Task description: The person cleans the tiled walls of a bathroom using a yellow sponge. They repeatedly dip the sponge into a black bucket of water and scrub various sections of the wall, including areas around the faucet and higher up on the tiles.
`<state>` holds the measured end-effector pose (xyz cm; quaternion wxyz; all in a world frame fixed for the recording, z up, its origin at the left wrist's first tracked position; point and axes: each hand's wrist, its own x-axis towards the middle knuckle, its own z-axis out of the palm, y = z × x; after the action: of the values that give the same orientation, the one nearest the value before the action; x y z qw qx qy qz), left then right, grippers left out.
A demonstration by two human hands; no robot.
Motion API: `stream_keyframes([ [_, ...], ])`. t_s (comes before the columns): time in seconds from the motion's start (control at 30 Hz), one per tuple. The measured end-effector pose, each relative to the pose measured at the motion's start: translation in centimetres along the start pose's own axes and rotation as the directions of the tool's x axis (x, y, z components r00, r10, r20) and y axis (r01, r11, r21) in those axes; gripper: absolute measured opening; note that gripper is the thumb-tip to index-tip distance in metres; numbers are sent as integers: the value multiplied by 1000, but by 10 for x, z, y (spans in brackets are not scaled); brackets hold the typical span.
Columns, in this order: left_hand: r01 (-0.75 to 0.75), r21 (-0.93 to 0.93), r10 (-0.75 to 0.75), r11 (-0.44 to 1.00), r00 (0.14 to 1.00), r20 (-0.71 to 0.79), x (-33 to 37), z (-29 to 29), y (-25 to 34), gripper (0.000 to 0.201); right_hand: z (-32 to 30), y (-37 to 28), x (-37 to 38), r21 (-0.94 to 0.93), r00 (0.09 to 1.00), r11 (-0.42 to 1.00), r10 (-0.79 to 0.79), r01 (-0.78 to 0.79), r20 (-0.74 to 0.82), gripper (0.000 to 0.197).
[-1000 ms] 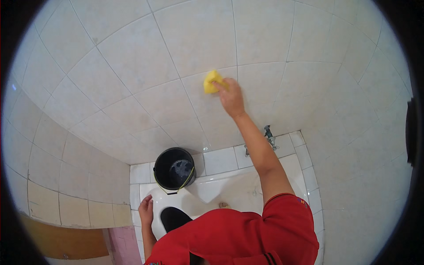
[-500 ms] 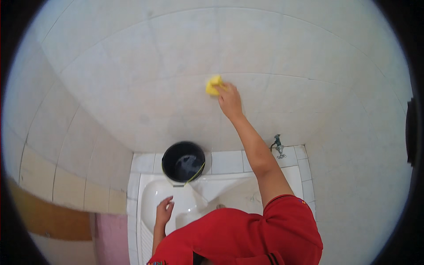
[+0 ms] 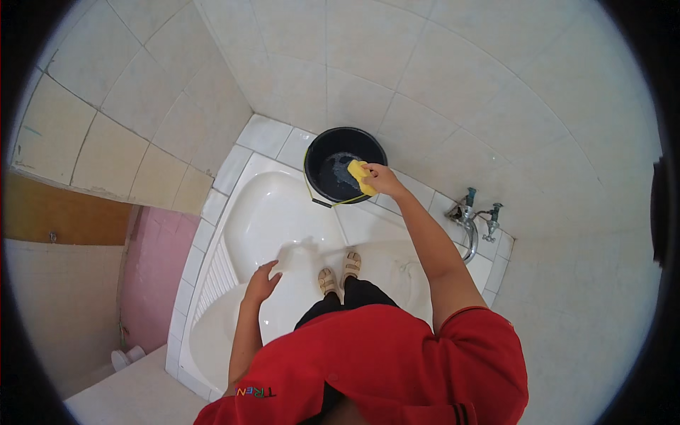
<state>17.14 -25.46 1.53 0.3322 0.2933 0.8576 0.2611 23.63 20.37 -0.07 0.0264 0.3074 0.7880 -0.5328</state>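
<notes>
Sponge pinched in my right hand over black bucket, not dunked yet; left hand spread, empty.

yellow sponge | held in fingers | over black bucket rim

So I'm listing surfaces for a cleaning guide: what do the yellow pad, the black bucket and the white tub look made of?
Yellow pad: probably soft foam sponge, matte, pinched in the right hand. Black bucket: likely moulded plastic, slightly glossy rim. White tub: smooth, glossy, showing soft reflections; acrylic or enamel, cannot tell which.
</notes>
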Motion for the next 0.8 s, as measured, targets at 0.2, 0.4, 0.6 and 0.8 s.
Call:
stream_keyframes([
  [0.2, 239, -19, -236, 971, 965, 116, -41, 61, -72, 48, 57, 35, 97, -563, 948, 819, 82, 112, 308, 46],
  [0.4, 437, -99, -432, 894, 899, 72, -110, 111, -96, 45, 94, 92, 183, -548, 969, 800, 223, -244, -106, 36],
  [0.6, 594, -277, -586, 755, 801, 122, -136, 147, -95, 44, 169, 149, 178, -545, 910, 739, 395, -397, -129, 44],
  [0.8, 583, -332, -555, 741, 811, 184, -112, 145, -98, 43, 146, 198, 204, -484, 844, 791, 506, -374, 175, 43],
])
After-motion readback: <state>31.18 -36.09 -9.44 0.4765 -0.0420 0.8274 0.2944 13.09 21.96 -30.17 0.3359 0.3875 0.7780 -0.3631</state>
